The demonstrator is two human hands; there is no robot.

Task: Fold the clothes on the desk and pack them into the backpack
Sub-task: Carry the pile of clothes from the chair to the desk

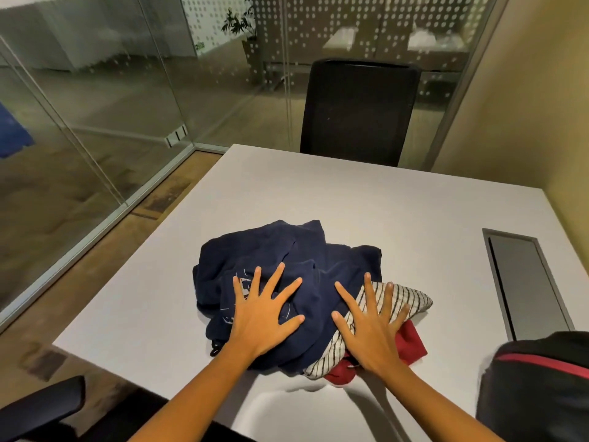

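Your left grip (pixel 264 317) is released, fingers straight and spread, palm down on the crumpled navy-blue cotton garment (pixel 287 250) with its faint white print. That garment forms the left and far part of the heap, which sits near the middle of the pale grey tabletop (pixel 350 193), closer to the near edge than the far one. A flat palm there most likely serves to pin and settle the pile before you pull one piece out, since nothing is pinched yet.

Your right grip (pixel 373 327) is just as open. Its splayed fingers lie over the white cloth with thin dark stripes (pixel 411 298), which pokes out toward the right edge. Below it, touching it, is the bunched red fabric piece (pixel 411 342). All three are tangled and unfolded, so folding has not begun.

Further right, the grey rectangular cable hatch (pixel 526 282) is set into the tabletop along the right edge. The black backpack with a red stripe (pixel 541 378) waits at the near right corner, well apart from the heap but within your right arm's reach for packing. Whether it is open cannot be told.
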